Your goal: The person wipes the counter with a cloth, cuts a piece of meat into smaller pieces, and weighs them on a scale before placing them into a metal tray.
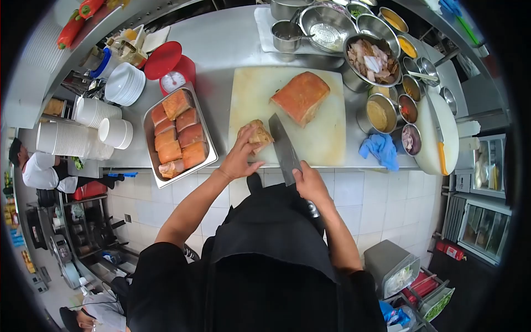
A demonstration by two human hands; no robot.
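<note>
A white cutting board (249,88) lies on the steel counter in front of me. My left hand (241,155) grips a small piece of pork (262,134) near the board's front edge, fingers curled over its top and thumb apart. In my right hand (311,182) is the handle of a cleaver (285,145). Its broad blade points away from me, right beside the cut piece. Behind the blade rests a large slab of pork (302,97) with orange-brown skin. Left of the board, a steel tray (209,161) holds several skin-on pork blocks (191,135).
Behind the tray stands a red kitchen scale (182,72), with stacked white bowls (126,84) farther left. Steel pots and a pot of meat pieces (371,60) crowd the right side. A blue cloth (379,151) and a yellow-handled knife (442,149) lie there too. Two people are at left.
</note>
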